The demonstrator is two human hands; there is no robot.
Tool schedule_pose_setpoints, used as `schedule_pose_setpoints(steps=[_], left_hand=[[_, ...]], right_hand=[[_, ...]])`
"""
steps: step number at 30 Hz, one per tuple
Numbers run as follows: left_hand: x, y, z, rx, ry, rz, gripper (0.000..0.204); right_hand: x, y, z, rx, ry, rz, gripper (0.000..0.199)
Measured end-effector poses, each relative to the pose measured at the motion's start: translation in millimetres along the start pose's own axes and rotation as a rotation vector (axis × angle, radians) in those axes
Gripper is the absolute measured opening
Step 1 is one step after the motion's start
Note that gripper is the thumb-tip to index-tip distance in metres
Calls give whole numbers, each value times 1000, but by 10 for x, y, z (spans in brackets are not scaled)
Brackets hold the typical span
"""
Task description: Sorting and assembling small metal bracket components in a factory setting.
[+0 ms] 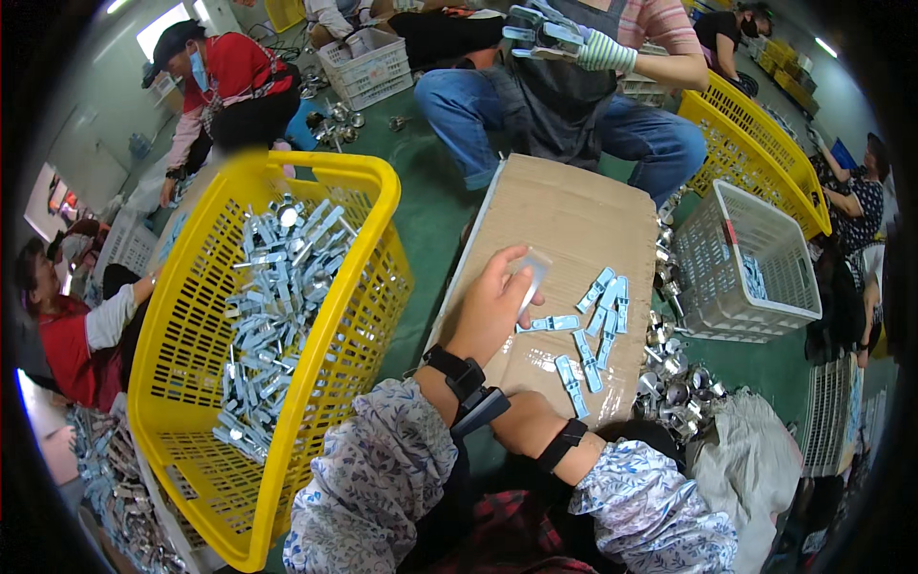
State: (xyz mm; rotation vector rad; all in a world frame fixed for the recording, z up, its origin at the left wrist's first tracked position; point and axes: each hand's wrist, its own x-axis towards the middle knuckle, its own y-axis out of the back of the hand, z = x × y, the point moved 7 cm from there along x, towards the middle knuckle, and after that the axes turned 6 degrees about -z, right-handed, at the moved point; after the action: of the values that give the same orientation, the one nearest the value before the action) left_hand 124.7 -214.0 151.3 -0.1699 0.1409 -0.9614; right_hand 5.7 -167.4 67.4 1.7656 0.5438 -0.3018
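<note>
My left hand (488, 301) is raised over the cardboard sheet (564, 196), closed with thumb and fingers on a shiny, silvery flat piece (535, 273). My right hand (524, 421) is low at the near edge of the cardboard, partly behind my left wrist; its fingers are hidden. To the right of my hands lie several light-blue plastic handles (583, 354), scattered on the cardboard. One handle (550, 324) points toward my left fingertips.
A yellow basket (382, 196) heaped with blue handles and metal parts stands at left. Round metal pieces (674, 383) pile along the cardboard's right side, beside a grey crate (708, 277). Opposite sits a person with a gloved hand (607, 50) holding blue handles. Other people work around.
</note>
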Motion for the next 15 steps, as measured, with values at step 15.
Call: schedule_pose_setpoints(steps=[15], left_hand=[[25, 29, 33, 43, -7, 1, 41]], right_hand=[[29, 24, 6, -20, -54, -119, 22]])
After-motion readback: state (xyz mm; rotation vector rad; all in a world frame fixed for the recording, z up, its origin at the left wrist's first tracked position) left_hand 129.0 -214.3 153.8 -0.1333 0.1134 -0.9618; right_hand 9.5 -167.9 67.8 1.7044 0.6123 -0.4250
